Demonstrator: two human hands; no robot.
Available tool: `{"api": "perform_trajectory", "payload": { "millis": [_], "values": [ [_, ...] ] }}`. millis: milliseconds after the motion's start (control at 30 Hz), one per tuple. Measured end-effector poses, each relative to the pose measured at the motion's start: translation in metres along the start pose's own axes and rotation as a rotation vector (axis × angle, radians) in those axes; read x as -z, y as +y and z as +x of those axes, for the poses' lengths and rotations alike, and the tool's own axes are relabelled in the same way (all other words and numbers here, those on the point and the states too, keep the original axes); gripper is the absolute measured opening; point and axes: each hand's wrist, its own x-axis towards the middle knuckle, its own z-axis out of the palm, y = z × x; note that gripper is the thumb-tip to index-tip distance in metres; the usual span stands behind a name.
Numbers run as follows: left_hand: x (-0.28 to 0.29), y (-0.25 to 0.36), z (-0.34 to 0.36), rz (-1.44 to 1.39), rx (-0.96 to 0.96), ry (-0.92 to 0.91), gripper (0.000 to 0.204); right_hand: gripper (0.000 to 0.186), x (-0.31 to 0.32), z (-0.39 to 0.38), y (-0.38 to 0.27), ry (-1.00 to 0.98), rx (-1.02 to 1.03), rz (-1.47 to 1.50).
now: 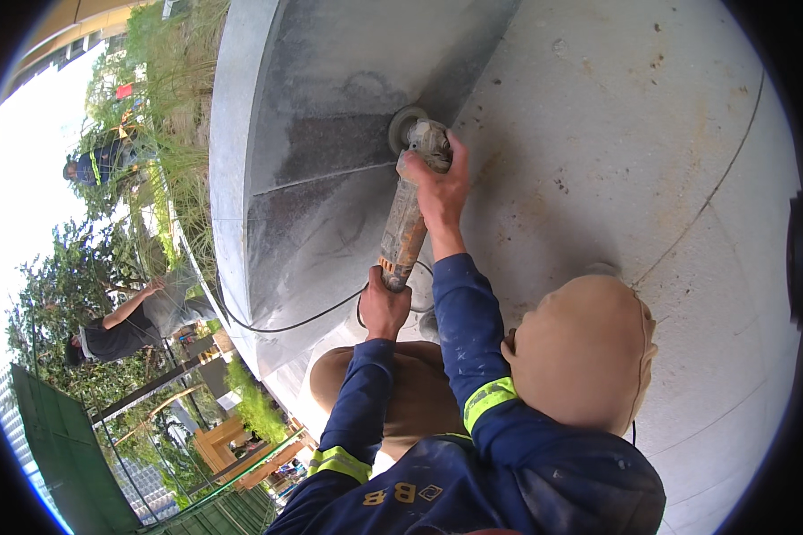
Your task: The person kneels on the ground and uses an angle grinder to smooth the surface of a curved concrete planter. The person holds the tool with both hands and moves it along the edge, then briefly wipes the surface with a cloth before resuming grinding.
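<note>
Blue long sleeves with yellow reflective bands (pixel 489 399) lead from the lower edge up to the work. Nearest, the left hand (pixel 384 308) is closed around the rear end of an angle grinder (pixel 408 214), where a black power cable (pixel 303 321) leaves the tool and loops away to the left. Farther up, the right hand (pixel 442 183) is wrapped over the grinder's head, pressing its disc (pixel 404 125) against a grey stone slab (pixel 330 143) close to the slab's right edge, where it meets the pale concrete floor (pixel 633 134). Around the disc the stone looks dulled and dusty, and a darker, speckled patch lies to the left; judging from this, grinding is partly done and is under way at the edge. Beyond the slab's left edge, two other people (pixel 125 325) stand among plants.
</note>
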Motion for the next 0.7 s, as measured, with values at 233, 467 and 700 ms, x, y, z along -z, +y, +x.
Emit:
{"api": "perform_trajectory", "payload": {
  "millis": [233,467,700],
  "values": [
    [0.001,0.006,-0.005,-0.03,-0.014,0.001,0.042,0.076,0.0,-0.001,-0.007,0.007,0.037,-0.094],
    [0.007,-0.001,0.001,-0.108,-0.044,0.012,0.042,0.073,-0.006,-0.01,-0.019,0.007,0.058,-0.137],
    [0.011,-0.003,-0.002,-0.073,0.019,-0.01,0.042,0.077,-0.008,-0.013,-0.017,-0.003,0.026,-0.061]
  ]
}}
